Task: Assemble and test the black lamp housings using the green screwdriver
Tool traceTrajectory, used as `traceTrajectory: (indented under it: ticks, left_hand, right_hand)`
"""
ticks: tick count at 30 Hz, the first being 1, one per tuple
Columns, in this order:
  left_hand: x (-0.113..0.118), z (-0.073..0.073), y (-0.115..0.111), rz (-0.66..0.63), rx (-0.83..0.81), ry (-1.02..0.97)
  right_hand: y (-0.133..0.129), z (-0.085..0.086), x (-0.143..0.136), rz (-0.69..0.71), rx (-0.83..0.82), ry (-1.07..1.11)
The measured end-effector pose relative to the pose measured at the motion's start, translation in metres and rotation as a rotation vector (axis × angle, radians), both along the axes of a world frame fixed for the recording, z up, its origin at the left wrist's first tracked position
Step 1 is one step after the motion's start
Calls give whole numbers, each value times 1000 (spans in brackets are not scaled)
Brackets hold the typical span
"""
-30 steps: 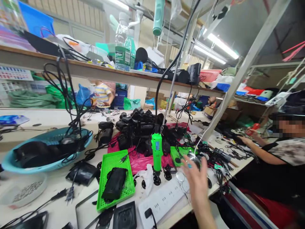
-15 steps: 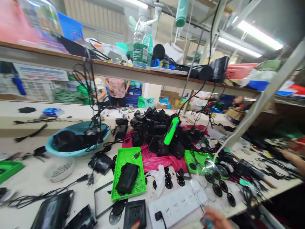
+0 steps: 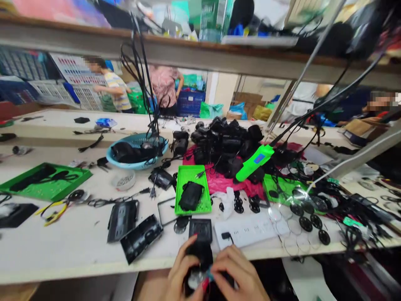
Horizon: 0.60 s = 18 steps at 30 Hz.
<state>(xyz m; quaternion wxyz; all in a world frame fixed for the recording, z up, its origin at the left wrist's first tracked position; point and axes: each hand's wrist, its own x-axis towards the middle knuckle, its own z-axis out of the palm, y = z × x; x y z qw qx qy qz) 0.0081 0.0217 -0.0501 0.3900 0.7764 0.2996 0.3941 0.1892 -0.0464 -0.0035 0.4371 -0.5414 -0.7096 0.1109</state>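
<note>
Low in the head view, at the bench's front edge, my left hand (image 3: pixel 180 271) is wrapped round a black plastic housing (image 3: pixel 200 253) with a round, shiny part (image 3: pixel 194 279) at its near end. My right hand (image 3: pixel 239 274) is closed beside it, pinching a small teal piece (image 3: pixel 210 274) against the housing; blur hides its exact kind. Just beyond my hands lies a square black plastic part (image 3: pixel 200 230). Right of it is a white power strip (image 3: pixel 250 230) with a black plug in it. Two black casing shells (image 3: pixel 141 238) rest to the left.
A bright green electric screwdriver (image 3: pixel 255 162) hangs on a cord above a heap of black devices (image 3: pixel 225 140). Green trays (image 3: pixel 193 172), a blue basket (image 3: pixel 138 164), yellow-handled pliers (image 3: pixel 54 214) and loose discs (image 3: pixel 305 223) lie about. A shelf (image 3: pixel 175 48) crosses overhead; people stand beyond.
The view has tilted down and shifted left. Both hands have come together at the front edge with the black housing between them. The hanging screwdriver is tilted more.
</note>
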Motion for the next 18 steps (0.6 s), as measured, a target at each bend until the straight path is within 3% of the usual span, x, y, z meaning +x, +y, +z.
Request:
traceTrajectory:
  ticks: [5, 18]
  left_hand:
    - [1, 7, -8, -66, -84, 58]
    - [-5, 8, -7, -97, -117, 107]
  right_hand:
    - [-8, 14, -1, -27, -111, 19]
    - [-6, 5, -1, -3, -93, -175]
